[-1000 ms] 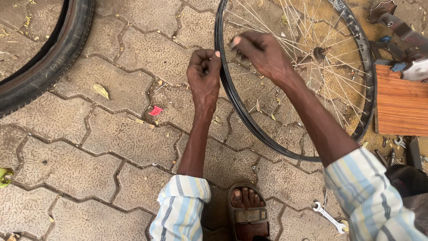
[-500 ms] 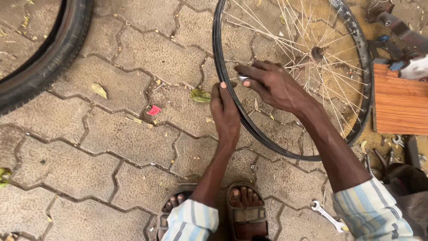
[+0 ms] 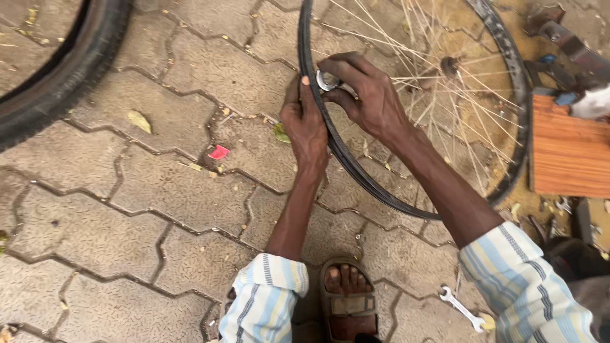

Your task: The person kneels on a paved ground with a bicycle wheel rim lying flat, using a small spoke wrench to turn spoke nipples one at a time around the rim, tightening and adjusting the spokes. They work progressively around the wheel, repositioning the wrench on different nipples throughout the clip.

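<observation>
Nearest the camera, a sandalled foot [image 3: 348, 298] rests on the paving, with a small spanner [image 3: 462, 309] lying unused to its right. Two arms in striped sleeves reach away from here.

The bicycle wheel [image 3: 356, 171] lies flat on the ground in the middle distance, right of centre; its near-left rim passes between the two hands. The left hand [image 3: 306, 127] presses on the rim from outside, its grip closed against the rim edge. The right hand [image 3: 365, 95] sits just inside the rim, its grip pinched round a small round metal tool [image 3: 328, 80] held against the spokes.

Judgement: work is under way at one point on the rim; no tyre is fitted, so the job looks part done at best.

The surface is interlocking paving [image 3: 159, 190], dusty, with leaf scraps. A separate tyre [image 3: 70, 70] lies far left, a wooden board [image 3: 569, 146] far right.
</observation>
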Motion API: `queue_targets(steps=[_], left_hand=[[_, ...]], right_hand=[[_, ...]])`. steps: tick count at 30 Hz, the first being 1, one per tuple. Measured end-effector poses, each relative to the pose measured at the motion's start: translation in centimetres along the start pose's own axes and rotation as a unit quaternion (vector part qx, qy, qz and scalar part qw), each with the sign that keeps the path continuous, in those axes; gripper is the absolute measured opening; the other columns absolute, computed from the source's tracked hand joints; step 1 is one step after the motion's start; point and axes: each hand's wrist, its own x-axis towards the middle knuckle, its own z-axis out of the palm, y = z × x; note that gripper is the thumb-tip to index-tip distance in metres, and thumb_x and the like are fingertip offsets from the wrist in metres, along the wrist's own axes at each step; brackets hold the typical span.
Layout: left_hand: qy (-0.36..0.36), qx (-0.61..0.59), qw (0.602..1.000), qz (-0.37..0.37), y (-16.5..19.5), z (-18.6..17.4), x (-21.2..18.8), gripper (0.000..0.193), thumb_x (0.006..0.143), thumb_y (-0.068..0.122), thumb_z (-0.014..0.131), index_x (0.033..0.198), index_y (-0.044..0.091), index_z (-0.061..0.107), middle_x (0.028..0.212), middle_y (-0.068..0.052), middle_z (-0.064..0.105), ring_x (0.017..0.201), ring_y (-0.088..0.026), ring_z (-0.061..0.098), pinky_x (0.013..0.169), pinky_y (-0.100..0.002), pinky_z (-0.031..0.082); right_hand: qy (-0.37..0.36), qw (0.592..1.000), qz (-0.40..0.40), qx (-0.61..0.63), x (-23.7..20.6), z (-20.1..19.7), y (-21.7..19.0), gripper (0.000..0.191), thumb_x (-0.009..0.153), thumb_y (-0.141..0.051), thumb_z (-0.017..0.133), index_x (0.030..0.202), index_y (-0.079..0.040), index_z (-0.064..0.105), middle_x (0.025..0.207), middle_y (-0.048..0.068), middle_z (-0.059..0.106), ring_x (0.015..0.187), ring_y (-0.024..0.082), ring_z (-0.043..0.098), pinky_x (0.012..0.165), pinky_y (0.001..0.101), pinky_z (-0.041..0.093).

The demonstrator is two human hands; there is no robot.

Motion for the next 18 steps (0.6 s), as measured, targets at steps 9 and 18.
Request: queue_targets(steps=[9, 18], left_hand=[[0.034, 0.027, 0.997, -0.071, -0.8, 0.1, 1.1, 0.035, 0.104, 0.035, 0.054, 0.108, 0.006, 0.072, 0.065, 0.005, 0.053, 0.052, -0.008, 0.036, 0.046, -0.029, 0.031], [0.020, -0.063, 0.992, -0.106, -1.5, -0.8, 1.1, 0.040, 0.102, 0.042, 0.062, 0.095, 0.005, 0.074, 0.065, 0.006, 0.048, 0.057, -0.007, 0.039, 0.051, -0.028, 0.030]], right_hand=[[-0.127, 0.947, 0.284, -0.082, 4.8, 1.8, 1.3, 0.039, 0.118, -0.028, 0.048, 0.101, -0.003, 0.073, 0.076, 0.017, 0.071, 0.058, 0.023, 0.054, 0.050, 0.0378, 0.043], [-0.061, 0.993, -0.060, 0.082, 1.7, -1.1, -0.8, 0.036, 0.092, -0.010, 0.069, 0.122, 0.009, 0.063, 0.112, 0.026, 0.068, 0.096, 0.036, 0.071, 0.080, 0.0442, 0.060]])
